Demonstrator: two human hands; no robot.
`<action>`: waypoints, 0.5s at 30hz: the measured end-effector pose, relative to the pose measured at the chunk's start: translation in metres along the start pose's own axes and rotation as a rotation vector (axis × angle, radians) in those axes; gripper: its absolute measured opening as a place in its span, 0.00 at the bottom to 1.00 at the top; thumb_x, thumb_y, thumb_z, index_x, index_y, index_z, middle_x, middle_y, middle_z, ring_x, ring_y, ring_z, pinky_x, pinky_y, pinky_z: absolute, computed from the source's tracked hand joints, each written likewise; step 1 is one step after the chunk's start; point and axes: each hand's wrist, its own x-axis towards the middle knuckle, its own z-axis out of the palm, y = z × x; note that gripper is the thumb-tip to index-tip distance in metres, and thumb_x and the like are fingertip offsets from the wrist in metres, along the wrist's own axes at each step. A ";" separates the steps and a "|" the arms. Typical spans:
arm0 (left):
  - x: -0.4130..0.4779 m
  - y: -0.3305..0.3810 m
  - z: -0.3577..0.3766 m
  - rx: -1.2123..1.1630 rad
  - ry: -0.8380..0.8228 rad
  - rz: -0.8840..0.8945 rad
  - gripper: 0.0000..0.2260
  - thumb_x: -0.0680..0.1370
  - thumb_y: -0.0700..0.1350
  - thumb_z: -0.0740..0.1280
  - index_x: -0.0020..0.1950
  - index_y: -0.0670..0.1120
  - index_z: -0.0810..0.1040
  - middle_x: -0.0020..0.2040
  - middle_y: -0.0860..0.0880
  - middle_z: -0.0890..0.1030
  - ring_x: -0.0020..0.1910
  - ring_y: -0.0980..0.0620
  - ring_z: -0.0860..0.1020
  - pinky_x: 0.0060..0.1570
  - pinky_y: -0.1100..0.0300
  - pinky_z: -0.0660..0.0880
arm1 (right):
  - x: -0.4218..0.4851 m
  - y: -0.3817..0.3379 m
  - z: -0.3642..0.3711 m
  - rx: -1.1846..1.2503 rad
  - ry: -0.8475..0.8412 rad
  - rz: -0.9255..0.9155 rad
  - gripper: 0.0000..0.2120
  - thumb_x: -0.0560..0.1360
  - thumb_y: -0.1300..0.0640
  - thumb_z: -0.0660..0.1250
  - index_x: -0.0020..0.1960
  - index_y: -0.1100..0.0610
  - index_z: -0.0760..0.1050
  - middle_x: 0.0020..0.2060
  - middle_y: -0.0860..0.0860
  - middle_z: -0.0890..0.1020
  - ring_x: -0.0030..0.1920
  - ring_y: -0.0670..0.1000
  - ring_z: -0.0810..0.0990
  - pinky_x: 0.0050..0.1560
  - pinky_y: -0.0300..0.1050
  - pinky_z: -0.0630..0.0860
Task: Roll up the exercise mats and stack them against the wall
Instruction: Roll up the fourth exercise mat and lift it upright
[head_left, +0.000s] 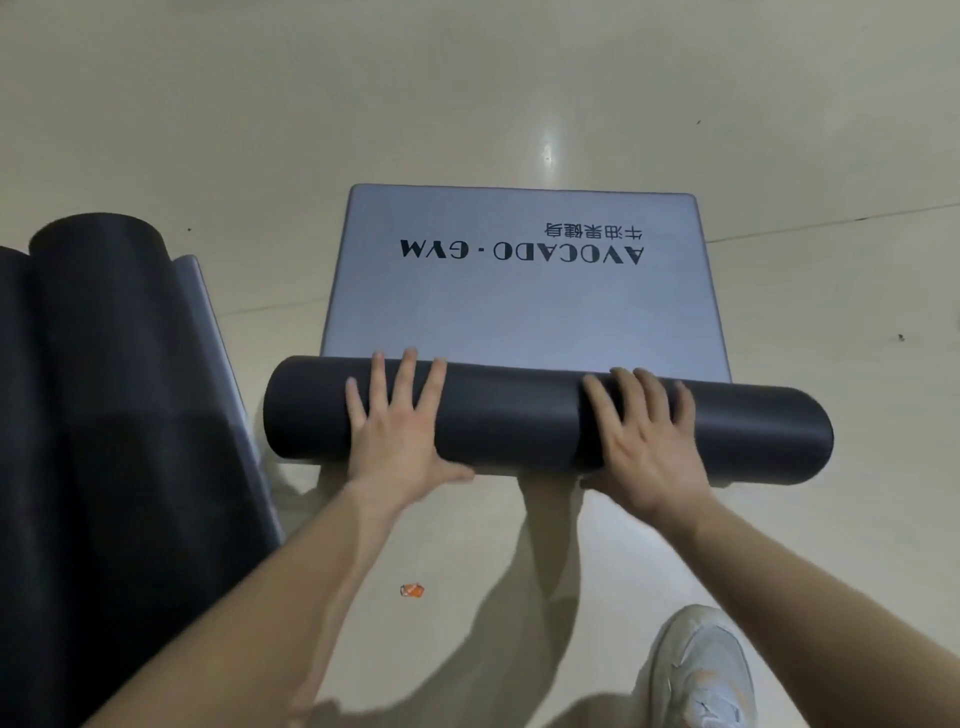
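A grey exercise mat printed "AVOCADO · GYM" lies flat on the floor ahead of me. Its near part is wound into a thick black roll lying crosswise. My left hand presses on the roll's left half with straight, spread fingers. On the right half rests my right hand, fingers extended over the top of the roll. Another mat, black side out and partly rolled, lies at the left edge of the view.
Pale glossy tiled floor stretches all around. A small orange scrap lies on the floor between my arms. My white sneaker stands at the bottom right.
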 end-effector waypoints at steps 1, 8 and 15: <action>0.022 -0.004 -0.009 -0.034 -0.020 0.018 0.62 0.62 0.77 0.70 0.82 0.56 0.36 0.83 0.48 0.39 0.80 0.37 0.35 0.77 0.33 0.41 | -0.006 -0.006 0.011 -0.003 0.012 0.006 0.70 0.54 0.33 0.83 0.82 0.56 0.49 0.78 0.64 0.61 0.79 0.67 0.56 0.74 0.73 0.50; 0.059 -0.012 -0.001 0.151 0.153 0.149 0.61 0.64 0.78 0.67 0.82 0.51 0.38 0.84 0.45 0.43 0.81 0.37 0.44 0.78 0.37 0.45 | 0.089 0.021 0.006 0.012 0.042 0.006 0.66 0.54 0.33 0.80 0.81 0.51 0.49 0.75 0.57 0.64 0.75 0.62 0.62 0.72 0.73 0.57; 0.075 -0.022 -0.009 0.198 0.224 0.242 0.55 0.58 0.71 0.75 0.78 0.52 0.56 0.75 0.47 0.67 0.72 0.41 0.67 0.71 0.40 0.63 | 0.104 0.029 -0.028 0.005 -0.101 -0.101 0.61 0.51 0.23 0.74 0.75 0.47 0.55 0.63 0.53 0.72 0.63 0.58 0.72 0.65 0.64 0.68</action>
